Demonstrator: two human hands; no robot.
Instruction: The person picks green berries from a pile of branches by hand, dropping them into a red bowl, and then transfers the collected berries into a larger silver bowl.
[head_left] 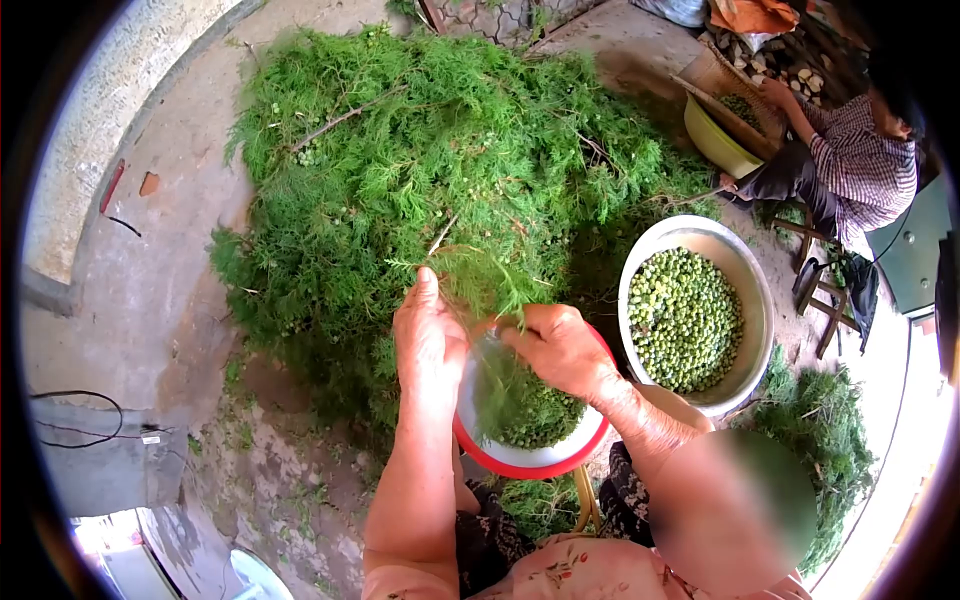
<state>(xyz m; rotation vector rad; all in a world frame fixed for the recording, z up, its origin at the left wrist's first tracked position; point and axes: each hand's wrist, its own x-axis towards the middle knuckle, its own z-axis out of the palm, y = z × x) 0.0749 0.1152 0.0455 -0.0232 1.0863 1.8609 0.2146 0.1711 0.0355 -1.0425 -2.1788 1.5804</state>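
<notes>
My left hand (428,335) and my right hand (556,345) both grip a feathery green sprig (490,275) over a red-rimmed white bowl (530,462) on my lap. The bowl holds small green seed balls (540,415) and bits of foliage. The sprig's stem runs down between my two hands, the right thumb and fingers pinching it near the bowl's rim. Just beyond my hands lies a big heap of the same green branches (440,160) on the ground.
A large metal basin (752,290) full of green seed balls stands to my right. Another person (850,160) sits at the far right with a yellow-green bowl (715,140). A smaller pile of stripped greens (820,440) lies at the right; concrete ground and a curb (90,150) at the left.
</notes>
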